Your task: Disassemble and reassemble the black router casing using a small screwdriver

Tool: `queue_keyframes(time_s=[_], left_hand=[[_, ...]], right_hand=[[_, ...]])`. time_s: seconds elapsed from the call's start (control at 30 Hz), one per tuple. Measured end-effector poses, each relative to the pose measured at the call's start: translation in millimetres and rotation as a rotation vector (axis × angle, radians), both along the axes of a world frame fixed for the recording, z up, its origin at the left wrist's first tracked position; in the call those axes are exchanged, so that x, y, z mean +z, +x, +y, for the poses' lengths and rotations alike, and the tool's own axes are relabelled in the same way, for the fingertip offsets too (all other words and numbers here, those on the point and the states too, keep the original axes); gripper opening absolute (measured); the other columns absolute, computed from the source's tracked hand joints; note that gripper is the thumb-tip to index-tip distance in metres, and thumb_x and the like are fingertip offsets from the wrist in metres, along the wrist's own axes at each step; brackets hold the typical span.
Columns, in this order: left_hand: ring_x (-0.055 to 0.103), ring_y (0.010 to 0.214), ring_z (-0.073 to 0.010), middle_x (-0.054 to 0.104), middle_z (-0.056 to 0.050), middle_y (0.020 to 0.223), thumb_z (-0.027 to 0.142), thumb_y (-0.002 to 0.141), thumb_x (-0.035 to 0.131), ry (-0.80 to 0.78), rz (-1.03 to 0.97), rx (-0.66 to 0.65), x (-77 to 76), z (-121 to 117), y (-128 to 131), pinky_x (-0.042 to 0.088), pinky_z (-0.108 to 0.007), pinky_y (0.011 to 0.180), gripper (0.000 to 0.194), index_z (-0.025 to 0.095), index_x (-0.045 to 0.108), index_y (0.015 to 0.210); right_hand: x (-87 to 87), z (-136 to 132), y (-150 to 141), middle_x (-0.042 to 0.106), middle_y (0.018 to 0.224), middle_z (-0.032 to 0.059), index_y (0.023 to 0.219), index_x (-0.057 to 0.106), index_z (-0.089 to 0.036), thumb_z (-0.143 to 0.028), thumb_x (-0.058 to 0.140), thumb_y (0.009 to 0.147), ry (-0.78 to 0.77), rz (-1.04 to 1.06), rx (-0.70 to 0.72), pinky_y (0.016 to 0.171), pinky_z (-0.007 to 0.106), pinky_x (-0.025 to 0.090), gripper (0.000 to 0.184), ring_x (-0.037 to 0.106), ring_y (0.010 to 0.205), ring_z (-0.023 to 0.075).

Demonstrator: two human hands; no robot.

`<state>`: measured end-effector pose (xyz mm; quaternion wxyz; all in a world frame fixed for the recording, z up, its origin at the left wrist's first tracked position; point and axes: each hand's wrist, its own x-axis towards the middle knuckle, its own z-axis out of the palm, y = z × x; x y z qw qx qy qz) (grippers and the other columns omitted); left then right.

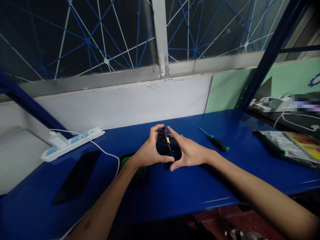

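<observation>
Above the blue table (185,196), a small, thin black part (165,136) with a pale yellow piece on it stands on edge between my hands. My left hand (147,150) curls its fingers and thumb around the left side of this part. From the right, my right hand (190,151) grips it with fingers bent at its top and the thumb near its lower end. Fine detail of the part is too small to make out. Right of my hands lies a screwdriver (218,143) with a green and black handle. A black and green object (125,160) is partly hidden under my left wrist.
On the left are a flat black slab (77,176), a white power strip (75,144) with a plugged-in adapter, and a white cable (107,152). A shiny printed bag (290,146) lies at the right. Behind the table are a white wall (140,106) and windows.
</observation>
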<state>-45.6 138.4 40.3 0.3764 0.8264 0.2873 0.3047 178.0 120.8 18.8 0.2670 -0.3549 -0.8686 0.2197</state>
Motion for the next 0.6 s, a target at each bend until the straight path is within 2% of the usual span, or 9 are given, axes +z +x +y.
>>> queue_keyframes(time_s=[0.1, 0.27, 0.4, 0.6], left_hand=[[0.04, 0.138, -0.0414, 0.037, -0.019, 0.147, 0.045, 0.065, 0.089, 0.001, 0.013, 0.025, -0.4, -1.1, 1.3, 0.036, -0.058, 0.114, 0.114, 0.029, 0.009, 0.144], [0.034, 0.142, -0.0428, 0.031, -0.02, 0.153, 0.046, 0.066, 0.088, 0.018, 0.045, 0.071, -1.7, 0.0, -0.8, 0.032, -0.058, 0.116, 0.114, 0.028, 0.01, 0.146], [0.03, 0.145, -0.0416, 0.027, -0.016, 0.157, 0.047, 0.07, 0.085, 0.022, 0.08, 0.082, 0.2, 1.9, -4.8, 0.032, -0.057, 0.117, 0.104, 0.031, 0.017, 0.148], [0.029, 0.145, -0.042, 0.029, -0.014, 0.158, 0.047, 0.071, 0.083, 0.039, 0.116, 0.105, 1.8, 6.3, -11.8, 0.03, -0.06, 0.116, 0.103, 0.03, 0.02, 0.151]], right_hand=[[-3.1, 2.8, 1.8, 0.031, 0.159, 0.0273, 0.158, -0.014, -0.021, -0.066, 0.08, 0.064, 0.005, 0.021, -0.001, 0.111, 0.067, 0.033, 0.141, 0.036, 0.144, 0.0446], [-2.3, 5.6, 6.5, 0.041, 0.153, 0.0267, 0.159, -0.01, -0.018, -0.064, 0.081, 0.064, 0.011, 0.049, -0.039, 0.107, 0.058, 0.043, 0.139, 0.047, 0.138, 0.0411], [-1.2, 6.2, 8.7, 0.05, 0.146, 0.027, 0.159, -0.007, -0.018, -0.065, 0.08, 0.063, 0.014, -0.001, -0.105, 0.1, 0.06, 0.048, 0.139, 0.052, 0.132, 0.0436], [1.4, 6.2, 9.6, 0.052, 0.144, 0.0268, 0.16, -0.004, -0.016, -0.069, 0.078, 0.061, 0.027, -0.068, -0.173, 0.098, 0.061, 0.048, 0.139, 0.052, 0.13, 0.0461]])
